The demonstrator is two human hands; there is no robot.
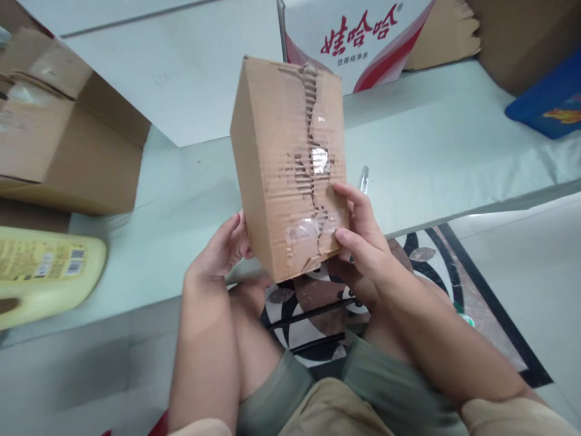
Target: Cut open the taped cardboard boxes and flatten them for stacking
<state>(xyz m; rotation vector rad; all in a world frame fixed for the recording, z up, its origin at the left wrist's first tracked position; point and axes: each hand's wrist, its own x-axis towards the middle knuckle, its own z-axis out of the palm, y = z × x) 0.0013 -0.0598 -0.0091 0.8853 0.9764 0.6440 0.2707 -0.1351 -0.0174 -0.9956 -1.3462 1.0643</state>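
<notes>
Between my two hands is a brown cardboard box (284,151), tilted and raised in front of my lap. Its near face has a torn, ragged seam with scraps of clear tape over it. My left hand (227,245) grips the lower left side, its fingertips partly hidden behind the box. On the lower right edge, my right hand (361,227) holds on with thumb and forefinger showing on the torn face; the other fingers are mostly out of sight. Just beyond the right hand, a small clear-looking slim object (364,180) lies on the pale green surface (436,157).
Opened cardboard boxes (91,145) stand at the left, above a yellow bottle (49,275). A white carton with red lettering (358,36) is behind the held box, beside a white panel (181,72). A blue container (549,97) sits far right. Below lies a patterned floor (431,260).
</notes>
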